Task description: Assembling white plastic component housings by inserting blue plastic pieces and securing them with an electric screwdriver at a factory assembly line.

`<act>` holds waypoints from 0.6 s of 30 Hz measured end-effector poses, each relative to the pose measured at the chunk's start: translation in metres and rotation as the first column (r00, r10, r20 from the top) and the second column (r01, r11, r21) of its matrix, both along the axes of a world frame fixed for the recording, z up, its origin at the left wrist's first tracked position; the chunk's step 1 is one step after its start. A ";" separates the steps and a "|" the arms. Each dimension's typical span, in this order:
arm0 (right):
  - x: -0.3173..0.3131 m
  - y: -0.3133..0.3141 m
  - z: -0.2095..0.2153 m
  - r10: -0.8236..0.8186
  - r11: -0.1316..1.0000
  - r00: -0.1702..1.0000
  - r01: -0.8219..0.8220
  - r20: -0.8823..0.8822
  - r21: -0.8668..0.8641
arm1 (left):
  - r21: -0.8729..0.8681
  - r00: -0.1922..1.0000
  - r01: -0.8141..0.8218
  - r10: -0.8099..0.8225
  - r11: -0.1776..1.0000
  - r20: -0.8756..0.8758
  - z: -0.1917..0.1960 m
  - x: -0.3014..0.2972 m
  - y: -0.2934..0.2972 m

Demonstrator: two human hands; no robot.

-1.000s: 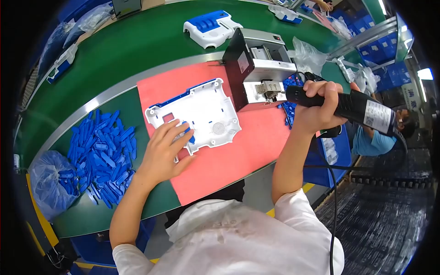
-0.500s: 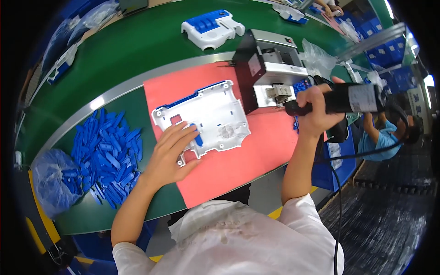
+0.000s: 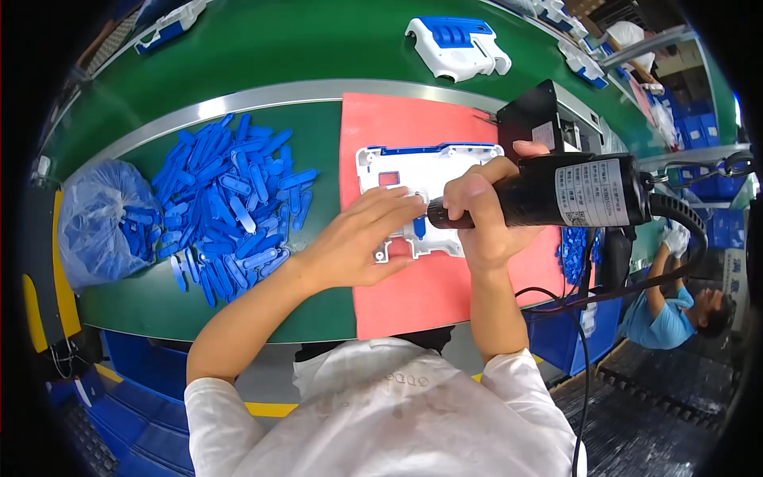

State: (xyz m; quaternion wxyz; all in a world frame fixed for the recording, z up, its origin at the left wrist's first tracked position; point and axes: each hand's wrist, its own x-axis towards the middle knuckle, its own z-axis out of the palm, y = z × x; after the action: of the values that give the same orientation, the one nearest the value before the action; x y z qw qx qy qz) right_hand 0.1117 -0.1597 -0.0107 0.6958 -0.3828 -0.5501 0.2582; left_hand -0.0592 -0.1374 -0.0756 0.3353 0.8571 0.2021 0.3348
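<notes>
A white plastic housing (image 3: 429, 164) with a blue far edge lies hollow side up on a pink mat. My left hand (image 3: 359, 238) rests over its left part, fingers stretched out and thumb apart near the front edge. Just beyond those fingertips sits a small blue plastic strip (image 3: 420, 228), partly covered. My right hand (image 3: 486, 213) is wrapped round a black electric screwdriver (image 3: 574, 191), held level above the housing. The tool's front end points toward the left fingertips and the strip; its tip is hidden, so contact cannot be told.
Loose blue strips (image 3: 230, 191) are heaped left of the pink mat (image 3: 397, 306), beside a clear bag (image 3: 107, 215) holding more. A black boxy machine (image 3: 536, 119) stands at the back right. Another white-and-blue housing (image 3: 459, 49) lies beyond the metal rail. A cable (image 3: 675, 262) hangs right; a co-worker (image 3: 664, 318) is farther off.
My right hand has brought the screwdriver left, from beside the machine to above the housing. My left hand stays on the housing, its fingers by the blue strip. The whole view has shifted.
</notes>
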 end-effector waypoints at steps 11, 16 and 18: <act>-0.005 0.004 -0.005 0.009 1.000 1.000 -0.009 -0.023 0.002 | 0.050 1.000 0.019 -0.020 0.999 0.019 -0.004 0.000 0.002; -0.002 0.003 -0.009 0.010 1.000 1.000 -0.010 0.024 -0.010 | 0.050 1.000 0.023 -0.024 0.998 0.015 -0.002 0.001 0.003; 0.000 0.005 -0.014 -0.010 0.999 0.996 0.007 0.090 0.042 | 0.051 1.000 0.026 -0.026 0.998 0.011 -0.002 0.002 0.003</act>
State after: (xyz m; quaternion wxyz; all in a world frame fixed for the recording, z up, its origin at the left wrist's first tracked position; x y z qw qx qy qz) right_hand 0.1119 -0.1549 -0.0247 0.6793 -0.3817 -0.5846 0.2262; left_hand -0.0571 -0.1346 -0.0777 0.3191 0.8658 0.1803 0.3406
